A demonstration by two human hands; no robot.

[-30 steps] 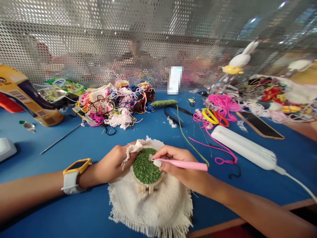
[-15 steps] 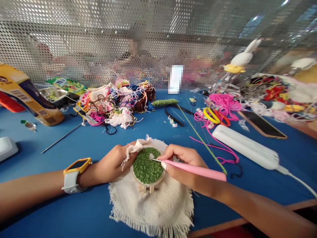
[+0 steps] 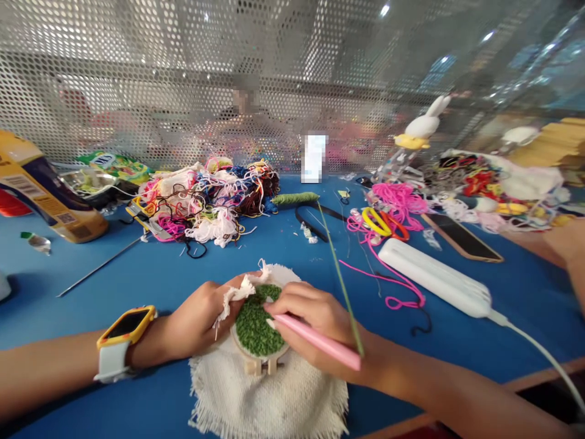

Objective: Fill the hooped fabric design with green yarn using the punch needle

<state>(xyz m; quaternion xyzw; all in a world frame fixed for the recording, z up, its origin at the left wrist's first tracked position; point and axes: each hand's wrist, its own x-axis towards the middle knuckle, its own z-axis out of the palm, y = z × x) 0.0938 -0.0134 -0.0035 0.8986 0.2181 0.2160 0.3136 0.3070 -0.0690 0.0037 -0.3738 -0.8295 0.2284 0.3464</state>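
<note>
My left hand is closed on the upper left edge of an embroidery hoop, with frayed fabric bunched at its fingers. Cream fabric is stretched in the hoop and spreads below it. Dense green yarn loops fill most of the hoop; a small pale patch shows near the top. My right hand grips a pink-handled punch needle, whose tip is hidden behind the fingers at the loops. Green yarn runs from the handle's end to a wound green bundle.
Tangled yarn lies at the back. A yellow bottle and a thin metal rod are at left. Yellow-and-orange-handled scissors, a corded white device and a phone lie right, near another person's arm.
My right hand has moved in over the hoop, and the punch needle has gone from nearly level to steeper, its tip now hidden. The whole view has shifted slightly.
</note>
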